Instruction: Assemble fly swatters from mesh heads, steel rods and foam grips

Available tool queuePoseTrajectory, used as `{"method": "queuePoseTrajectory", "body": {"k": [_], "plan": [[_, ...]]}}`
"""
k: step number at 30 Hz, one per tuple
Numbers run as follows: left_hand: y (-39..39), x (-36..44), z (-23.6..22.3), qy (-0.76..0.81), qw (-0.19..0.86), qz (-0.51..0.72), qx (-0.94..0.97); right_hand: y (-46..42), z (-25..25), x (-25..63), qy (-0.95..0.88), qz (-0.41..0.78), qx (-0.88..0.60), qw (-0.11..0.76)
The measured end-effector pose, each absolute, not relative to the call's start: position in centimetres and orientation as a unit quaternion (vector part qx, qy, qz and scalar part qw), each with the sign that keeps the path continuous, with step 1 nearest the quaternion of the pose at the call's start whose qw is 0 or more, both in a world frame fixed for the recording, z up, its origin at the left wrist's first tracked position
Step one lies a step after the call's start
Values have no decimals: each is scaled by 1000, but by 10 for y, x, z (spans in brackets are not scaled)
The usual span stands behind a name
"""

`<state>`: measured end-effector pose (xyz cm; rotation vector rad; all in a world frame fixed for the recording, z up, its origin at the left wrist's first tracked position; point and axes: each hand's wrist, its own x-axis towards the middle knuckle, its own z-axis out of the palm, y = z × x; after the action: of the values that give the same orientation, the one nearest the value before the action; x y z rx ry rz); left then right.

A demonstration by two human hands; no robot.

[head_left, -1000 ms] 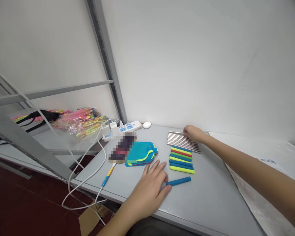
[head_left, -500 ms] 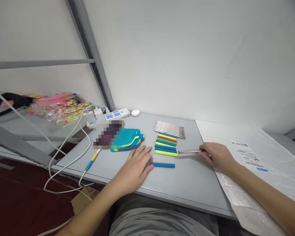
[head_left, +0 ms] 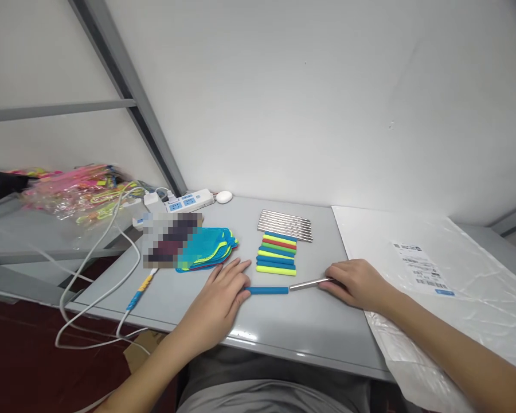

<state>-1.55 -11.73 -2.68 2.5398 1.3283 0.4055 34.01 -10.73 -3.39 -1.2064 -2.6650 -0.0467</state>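
Pinching the left end of a blue tube (head_left: 269,291) with closed thumb and index finger of the left hand (head_left: 217,298), and resting the tube on the table (head_left: 292,327). Spreading the other fingers of this hand near the pile of mesh pieces (head_left: 204,246). Grasping a metal rod (head_left: 307,284) with the clenched fingers of the right hand (head_left: 356,284). Pointing the free end of the rod at the right end of the tube, very close to it; not being able to tell if touching. Seeing behind the tube a row of coloured tubes (head_left: 276,253), and just behind them a row of metal rods (head_left: 285,225). Seeing also a power strip (head_left: 191,201) at the back left, and a white package (head_left: 413,269) below the right forearm.
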Motion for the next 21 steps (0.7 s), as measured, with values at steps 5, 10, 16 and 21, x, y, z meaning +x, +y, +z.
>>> {"method": "queuePoseTrajectory", "body": {"k": [5,10,16,21], "plan": [[-116,-16,-28,461,131,139,867,-110,-34,336,-903,35,-419,88],[-114,-18,-30,461,147,162,860,-108,-35,336,-894,53,-435,93],[-115,-23,-33,449,165,181,859,-114,-25,329,-909,31,-407,87],[-113,-26,-32,439,188,184,859,-142,-17,312,-864,43,-492,101]]}}
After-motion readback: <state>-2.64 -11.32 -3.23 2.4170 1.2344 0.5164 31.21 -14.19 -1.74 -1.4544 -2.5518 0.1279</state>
